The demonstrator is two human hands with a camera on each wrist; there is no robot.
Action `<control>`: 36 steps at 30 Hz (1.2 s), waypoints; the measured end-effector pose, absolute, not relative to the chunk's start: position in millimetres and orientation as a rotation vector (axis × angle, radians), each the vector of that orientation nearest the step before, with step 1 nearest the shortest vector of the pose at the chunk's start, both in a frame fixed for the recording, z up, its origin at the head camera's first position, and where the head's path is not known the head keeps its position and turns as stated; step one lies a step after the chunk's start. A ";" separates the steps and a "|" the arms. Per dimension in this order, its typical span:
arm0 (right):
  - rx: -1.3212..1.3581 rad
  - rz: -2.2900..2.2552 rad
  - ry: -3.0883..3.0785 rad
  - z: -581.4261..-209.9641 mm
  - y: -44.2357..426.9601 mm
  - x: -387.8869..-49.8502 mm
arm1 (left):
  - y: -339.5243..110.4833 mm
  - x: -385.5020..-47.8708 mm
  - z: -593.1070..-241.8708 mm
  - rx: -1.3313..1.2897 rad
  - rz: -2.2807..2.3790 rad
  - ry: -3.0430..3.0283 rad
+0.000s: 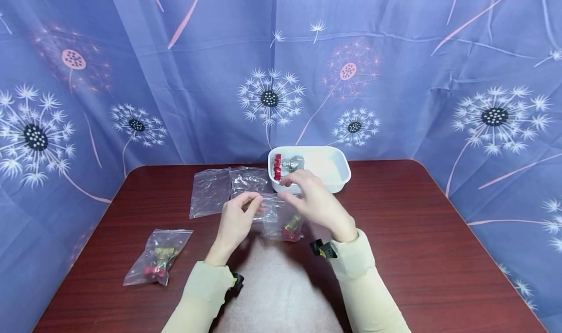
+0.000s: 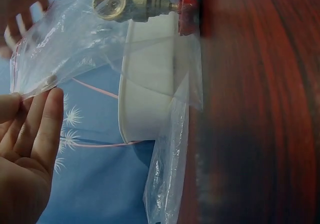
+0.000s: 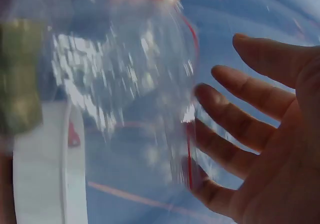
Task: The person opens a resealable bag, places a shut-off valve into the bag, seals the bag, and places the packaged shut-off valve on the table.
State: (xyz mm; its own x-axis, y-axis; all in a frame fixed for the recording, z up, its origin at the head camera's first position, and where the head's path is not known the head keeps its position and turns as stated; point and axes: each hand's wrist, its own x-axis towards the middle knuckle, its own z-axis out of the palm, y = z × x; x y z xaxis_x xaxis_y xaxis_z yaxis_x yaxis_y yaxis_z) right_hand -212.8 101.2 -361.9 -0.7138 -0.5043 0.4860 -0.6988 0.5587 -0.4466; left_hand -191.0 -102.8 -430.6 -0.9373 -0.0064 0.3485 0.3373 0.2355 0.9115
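Observation:
My left hand [image 1: 237, 221] pinches the top edge of a clear zip bag [image 1: 270, 228] between thumb and fingers. Inside the bag, at its lower right, lies a brass valve [image 1: 292, 223] with a red handwheel. The left wrist view shows the valve [image 2: 142, 5] through the plastic, low in the bag. Beside the bag's mouth is my right hand [image 1: 318, 201], its fingers spread and relaxed. In the right wrist view, the little finger of that hand [image 3: 265, 129] appears behind the red seal line [image 3: 189, 154]; whether it touches the bag is unclear.
A white plastic tub [image 1: 341, 179] at the table's back edge holds metal valves [image 1: 291, 163] with red handwheels. Flat clear bags [image 1: 210, 194] lie left of it. Another bagged valve [image 1: 160, 260] rests on the left of the brown table [image 1: 430, 245]. A patterned curtain [image 1: 210, 104] hangs behind.

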 end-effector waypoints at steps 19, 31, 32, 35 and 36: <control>1.016 0.529 -2.528 -375.0 68.8 -205.6 | -101.7 -193.2 -438.3 -0.489 -1.519 -2.142; 0.932 0.653 -2.600 -374.5 70.3 -206.3 | -105.8 -196.5 -443.1 -0.568 -1.477 -2.117; 0.925 0.654 -2.611 -374.1 70.5 -206.1 | -105.9 -196.4 -442.8 -0.568 -1.481 -2.119; 0.908 0.642 -2.636 -373.0 71.4 -206.1 | -106.5 -196.4 -442.8 -0.567 -1.488 -2.123; 0.905 0.637 -2.642 -372.8 71.8 -206.2 | -106.6 -196.5 -443.0 -0.567 -1.490 -2.123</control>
State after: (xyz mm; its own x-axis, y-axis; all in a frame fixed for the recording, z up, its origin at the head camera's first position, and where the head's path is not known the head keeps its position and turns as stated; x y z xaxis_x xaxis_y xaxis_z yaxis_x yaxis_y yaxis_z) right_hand -206.2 71.8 -372.8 -0.7660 -0.5107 0.3903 -0.6325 0.7073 -0.3157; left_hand -196.5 -106.6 -443.0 -0.7982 0.0594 0.5994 0.5839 0.3208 0.7457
